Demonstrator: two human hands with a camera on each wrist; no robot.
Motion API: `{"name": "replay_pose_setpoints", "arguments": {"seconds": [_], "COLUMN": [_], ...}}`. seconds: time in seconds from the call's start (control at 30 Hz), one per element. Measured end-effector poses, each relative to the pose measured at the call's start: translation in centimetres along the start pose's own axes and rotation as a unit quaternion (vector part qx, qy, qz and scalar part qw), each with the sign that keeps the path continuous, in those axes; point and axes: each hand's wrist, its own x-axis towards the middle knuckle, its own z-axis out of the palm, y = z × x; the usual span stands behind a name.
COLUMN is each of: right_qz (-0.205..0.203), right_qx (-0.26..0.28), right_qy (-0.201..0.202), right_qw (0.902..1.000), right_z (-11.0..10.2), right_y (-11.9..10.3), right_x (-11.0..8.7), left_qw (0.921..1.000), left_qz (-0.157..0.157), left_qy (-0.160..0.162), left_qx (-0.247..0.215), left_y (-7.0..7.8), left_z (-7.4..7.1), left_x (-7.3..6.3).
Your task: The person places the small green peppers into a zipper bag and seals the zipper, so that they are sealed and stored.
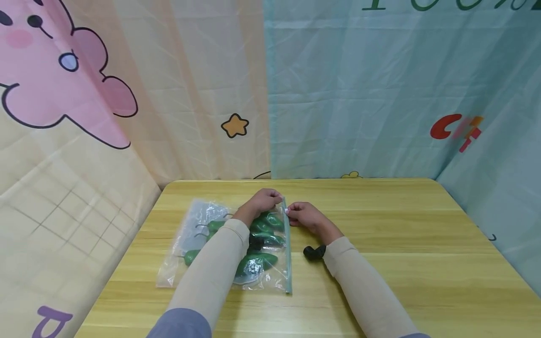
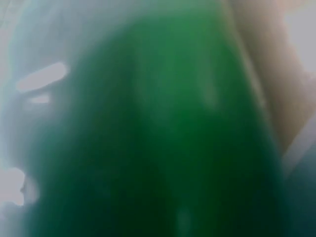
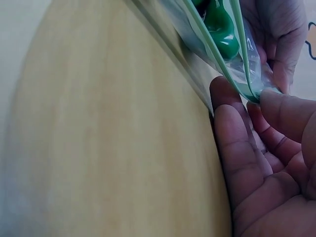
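A clear zip bag (image 1: 181,263) lies flat on the table with several green peppers (image 1: 262,258) inside. Its pale green zip strip (image 1: 288,263) runs along the right edge. At the far end of that strip, my left hand (image 1: 264,199) pinches the bag's corner. Just right of it, my right hand (image 1: 306,215) pinches the strip between thumb and fingers, by a small white piece. The right wrist view shows the two green strips (image 3: 212,47) apart, meeting under the right thumb. Blurred green pepper (image 2: 182,123) fills most of the left wrist view.
The wooden table (image 1: 401,263) extends to the right of the bag. Printed curtains (image 1: 359,94) hang behind the table and along both sides. A black wrist camera (image 1: 314,253) sits under the right wrist.
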Motion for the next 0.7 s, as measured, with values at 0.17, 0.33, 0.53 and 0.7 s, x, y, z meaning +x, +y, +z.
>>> {"name": "replay_pose_setpoints", "arguments": {"seconds": [0.17, 0.33, 0.53, 0.7], "right_qz": [0.008, 0.011, 0.018, 0.021], "right_qx": [-0.014, -0.024, -0.028, -0.033], "right_qy": [0.007, 0.007, 0.009, 0.004], "right_qw": [0.9999, 0.9996, 0.9994, 0.9992], "right_z": [0.07, 0.10, 0.15, 0.08], "right_y": [-0.19, -0.19, -0.11, 0.16], "right_x": [-0.41, -0.67, -0.82, -0.84], "left_qw": [1.0000, 0.9999, 0.9999, 0.9999], "left_qz": [-0.005, -0.007, -0.003, -0.001], "left_qy": [0.003, 0.005, 0.005, 0.002], "left_qx": [-0.008, -0.011, -0.011, -0.012], "left_y": [0.01, 0.05, -0.04, 0.08], "left_z": [0.06, 0.08, 0.05, -0.03], "left_x": [-0.03, -0.08, -0.07, -0.20]}}
